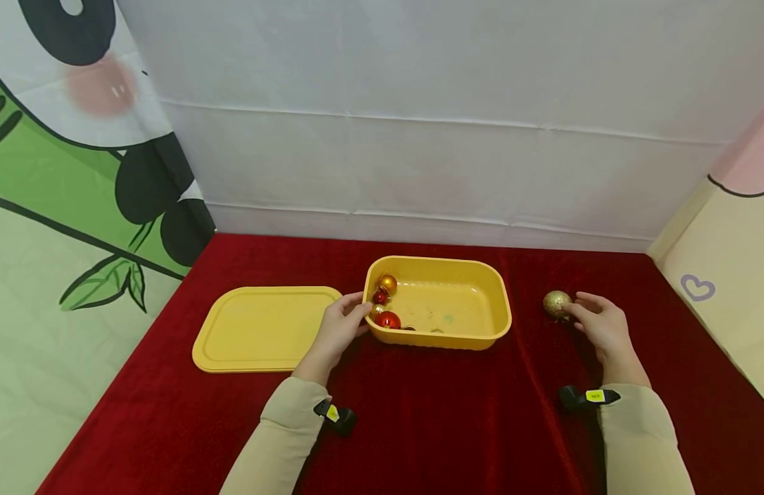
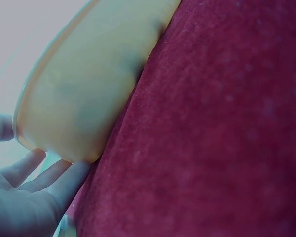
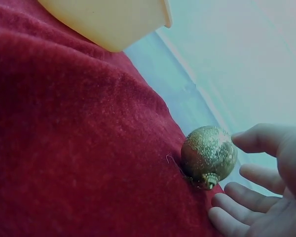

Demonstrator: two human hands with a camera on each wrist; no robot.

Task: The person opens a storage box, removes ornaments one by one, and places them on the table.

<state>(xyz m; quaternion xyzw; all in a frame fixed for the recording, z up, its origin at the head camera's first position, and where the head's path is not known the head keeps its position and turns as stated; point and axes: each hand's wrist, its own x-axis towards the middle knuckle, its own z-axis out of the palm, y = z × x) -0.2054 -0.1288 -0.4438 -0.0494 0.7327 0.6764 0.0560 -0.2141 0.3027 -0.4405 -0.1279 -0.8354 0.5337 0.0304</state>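
A yellow plastic container (image 1: pixel 446 337) stands on the red cloth, tilted slightly in the head view. My left hand (image 1: pixel 340 326) holds its left end, thumb at the rim and fingers against the outer wall; the left wrist view shows the fingertips (image 2: pixel 81 170) on that wall. Inside, at the left end, lie an orange bauble (image 1: pixel 388 283), a red bauble (image 1: pixel 388 320) and several smaller ones. To the right, a glittery gold Christmas bauble (image 3: pixel 208 154) rests on the cloth. My right hand (image 1: pixel 604 330) is beside it, thumb tip right at the ball, the other fingers loosely spread and apart from it.
A yellow lid (image 1: pixel 264 330) lies flat on the cloth left of the container. The red cloth (image 1: pixel 431 426) covers the table and has folds on the right. A white curtain (image 1: pixel 419 172) hangs behind, with printed fabric at both sides.
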